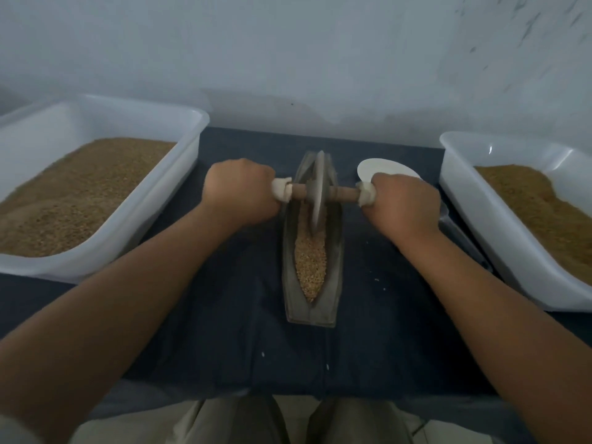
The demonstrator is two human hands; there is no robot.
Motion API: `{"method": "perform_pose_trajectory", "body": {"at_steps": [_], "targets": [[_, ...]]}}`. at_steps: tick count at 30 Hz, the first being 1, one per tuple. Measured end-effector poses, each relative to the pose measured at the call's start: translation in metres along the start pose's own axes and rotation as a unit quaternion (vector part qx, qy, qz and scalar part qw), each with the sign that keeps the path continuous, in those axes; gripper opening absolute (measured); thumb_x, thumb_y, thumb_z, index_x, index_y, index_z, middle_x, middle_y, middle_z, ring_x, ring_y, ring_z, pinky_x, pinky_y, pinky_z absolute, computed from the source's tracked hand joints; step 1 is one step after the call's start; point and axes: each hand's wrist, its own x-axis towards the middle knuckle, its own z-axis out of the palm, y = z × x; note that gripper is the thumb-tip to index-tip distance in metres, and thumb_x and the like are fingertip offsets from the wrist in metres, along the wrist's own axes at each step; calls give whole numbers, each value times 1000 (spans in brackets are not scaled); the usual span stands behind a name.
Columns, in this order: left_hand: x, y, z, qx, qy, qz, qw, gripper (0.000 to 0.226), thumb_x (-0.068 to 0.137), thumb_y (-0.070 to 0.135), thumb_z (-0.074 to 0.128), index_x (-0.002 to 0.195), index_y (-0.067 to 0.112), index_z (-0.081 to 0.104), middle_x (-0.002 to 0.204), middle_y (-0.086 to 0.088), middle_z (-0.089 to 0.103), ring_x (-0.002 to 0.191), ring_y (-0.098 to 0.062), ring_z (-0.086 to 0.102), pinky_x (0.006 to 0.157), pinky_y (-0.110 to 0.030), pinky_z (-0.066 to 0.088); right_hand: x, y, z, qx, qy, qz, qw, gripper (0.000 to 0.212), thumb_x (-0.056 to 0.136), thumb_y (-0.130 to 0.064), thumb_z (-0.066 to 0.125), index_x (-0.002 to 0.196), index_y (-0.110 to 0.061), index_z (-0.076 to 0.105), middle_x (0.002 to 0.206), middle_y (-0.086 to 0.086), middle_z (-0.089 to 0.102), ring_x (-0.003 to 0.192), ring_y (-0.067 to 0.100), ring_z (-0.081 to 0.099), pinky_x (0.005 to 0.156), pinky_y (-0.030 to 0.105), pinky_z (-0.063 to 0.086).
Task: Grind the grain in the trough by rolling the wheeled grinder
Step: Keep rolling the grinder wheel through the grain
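A narrow grey boat-shaped trough point(290, 277) lies lengthwise in front of me on the dark cloth. Pale grain point(310, 264) fills its near and middle part. The grey wheel of the grinder point(318, 190) stands upright in the trough's far half, on a wooden axle point(344, 193) with cloth-wrapped ends. My left hand point(243, 190) grips the left wrapped end. My right hand point(403, 206) grips the right wrapped end. Both arms are stretched forward.
A large white tub point(189, 149) of brown grain stands at the left, and a second white tub point(461, 187) of grain at the right. A small white dish point(384, 168) lies behind my right hand. A pale wall rises right behind the table.
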Motion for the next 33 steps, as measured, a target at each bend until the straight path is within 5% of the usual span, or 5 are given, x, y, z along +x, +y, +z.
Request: {"method": "perform_pose_trajectory", "body": {"at_steps": [4, 11, 23, 30, 33], "targets": [[7, 4, -8, 13, -4, 2, 1000, 33, 85, 54, 49, 66, 27, 49, 63, 7, 50, 52, -16, 43, 53, -26, 31, 6, -1, 4, 4, -22, 11, 1000, 52, 99, -53, 36, 73, -13, 57, 58, 0, 46, 56, 28, 47, 55, 31, 36], [-56, -6, -9, 42, 69, 87, 993, 49, 67, 49, 80, 63, 32, 34, 52, 11, 39, 41, -17, 40, 50, -20, 17, -74, 6, -33, 6, -33, -27, 999, 37, 82, -62, 39, 68, -29, 47, 52, -12, 40, 42, 16, 40, 40, 24, 33], [-5, 3, -8, -3, -20, -5, 1000, 33, 83, 53, 56, 65, 26, 48, 64, 8, 51, 57, -21, 49, 56, -29, 37, 1, -4, -11, -12, -28, -14, 999, 55, 101, -58, 36, 71, -16, 57, 57, -3, 44, 55, 26, 45, 55, 30, 32], [-65, -7, -11, 9, 65, 80, 995, 46, 76, 48, 79, 62, 30, 38, 52, 10, 38, 42, -17, 39, 50, -20, 18, -72, 7, -42, 21, -25, -64, 997, 36, 83, -62, 46, 67, -30, 43, 51, -14, 33, 41, 12, 35, 43, 21, 21], [-38, -5, -3, 9, 26, 45, 999, 38, 82, 53, 67, 64, 28, 43, 58, 9, 45, 51, -20, 44, 51, -25, 25, -51, 2, -28, 4, 2, -35, 999, 41, 88, -58, 51, 66, -24, 48, 52, -11, 37, 44, 19, 33, 47, 19, 16]]}}
